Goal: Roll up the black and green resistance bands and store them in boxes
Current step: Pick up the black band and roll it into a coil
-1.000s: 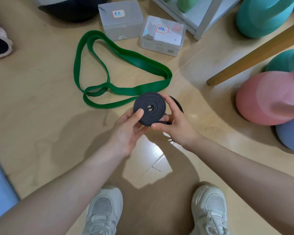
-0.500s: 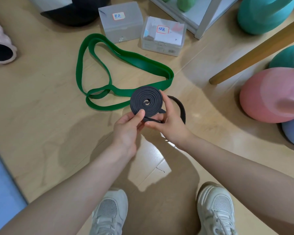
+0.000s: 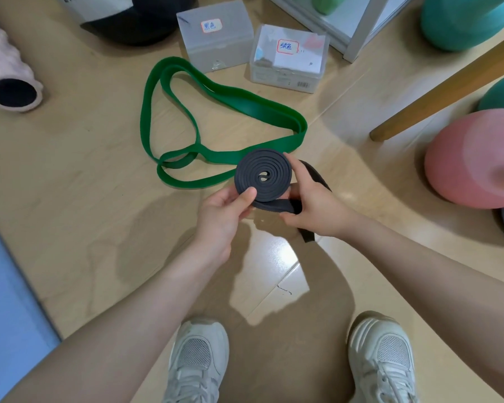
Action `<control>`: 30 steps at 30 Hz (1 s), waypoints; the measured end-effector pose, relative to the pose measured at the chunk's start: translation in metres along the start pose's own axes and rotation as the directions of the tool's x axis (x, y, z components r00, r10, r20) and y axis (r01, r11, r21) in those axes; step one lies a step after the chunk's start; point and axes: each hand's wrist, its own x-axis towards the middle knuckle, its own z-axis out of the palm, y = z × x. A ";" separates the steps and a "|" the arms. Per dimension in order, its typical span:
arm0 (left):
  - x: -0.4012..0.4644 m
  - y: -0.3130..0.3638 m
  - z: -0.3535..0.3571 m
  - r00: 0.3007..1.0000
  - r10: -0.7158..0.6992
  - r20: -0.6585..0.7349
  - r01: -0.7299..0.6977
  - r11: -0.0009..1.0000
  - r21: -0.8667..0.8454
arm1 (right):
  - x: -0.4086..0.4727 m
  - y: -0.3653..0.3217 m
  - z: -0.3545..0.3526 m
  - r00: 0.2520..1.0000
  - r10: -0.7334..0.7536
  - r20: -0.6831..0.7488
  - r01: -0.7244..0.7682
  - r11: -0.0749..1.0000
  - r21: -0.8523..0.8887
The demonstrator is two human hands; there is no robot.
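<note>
Between your two hands, held above the wooden floor point(image 3: 70, 184), you have the black resistance band point(image 3: 263, 173) wound into a flat spiral coil. Your left hand point(image 3: 224, 212) pinches the coil's lower edge, thumb on its face. Your right hand point(image 3: 313, 206) curls around the coil's right side and grasps the unrolled tail, which runs under the coil and hangs out below your right wrist. Just beyond the coil, the green resistance band point(image 3: 216, 123) lies unrolled in loose loops on the floor. Past it stand two translucent boxes with lids on, side by side: the left box point(image 3: 216, 39) carries a black-lettered label, the right box point(image 3: 288, 58) a blue-lettered one. A pink foam roller point(image 3: 8, 77) lies at far left, and your white sneakers point(image 3: 200, 362) show at the bottom.
</note>
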 end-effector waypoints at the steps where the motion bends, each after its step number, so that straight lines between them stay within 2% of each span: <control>1: 0.000 0.001 -0.002 1.000 0.017 0.004 -0.017 1.000 0.021 | -0.001 -0.001 -0.002 1.000 0.013 0.019 -0.013 1.000 -0.003; 6: 0.004 0.007 -0.010 0.993 0.087 0.080 -0.101 0.977 0.188 | -0.001 0.005 -0.020 0.992 0.050 0.119 -0.050 0.999 -0.002; 9: 0.011 0.022 -0.019 0.983 0.039 0.177 -0.097 0.938 0.332 | 0.001 0.001 -0.025 0.986 -0.001 0.165 -0.002 1.000 0.021; 12: 0.017 0.035 -0.028 0.953 -0.041 0.301 -0.124 0.852 0.509 | 0.001 -0.001 -0.021 0.981 -0.022 0.195 0.019 1.000 0.017; 16: 0.022 0.047 -0.030 0.938 -0.096 0.333 -0.122 0.807 0.578 | -0.006 -0.003 -0.009 0.993 -0.016 0.116 -0.007 0.982 0.191; 20: 0.025 0.054 -0.030 0.946 -0.075 0.315 -0.126 0.810 0.573 | -0.009 -0.006 0.000 0.997 0.007 0.074 -0.035 0.920 0.391; 23: 0.025 0.054 -0.031 0.950 -0.069 0.303 -0.110 0.838 0.535 | -0.007 -0.008 0.001 0.998 0.015 0.058 -0.039 0.901 0.433; 25: 0.023 0.048 -0.030 0.960 -0.090 0.266 -0.033 0.905 0.424 | -0.008 -0.011 0.004 0.999 -0.014 0.036 -0.003 0.895 0.446; 27: 0.020 0.035 -0.025 0.966 -0.146 0.213 0.116 0.983 0.145 | -0.008 -0.016 0.007 0.999 -0.036 -0.017 0.040 0.878 0.478; 30: 0.010 0.013 -0.009 0.970 -0.181 0.161 0.220 0.938 -0.268 | -0.009 -0.018 0.019 0.992 -0.001 -0.126 0.071 0.833 0.548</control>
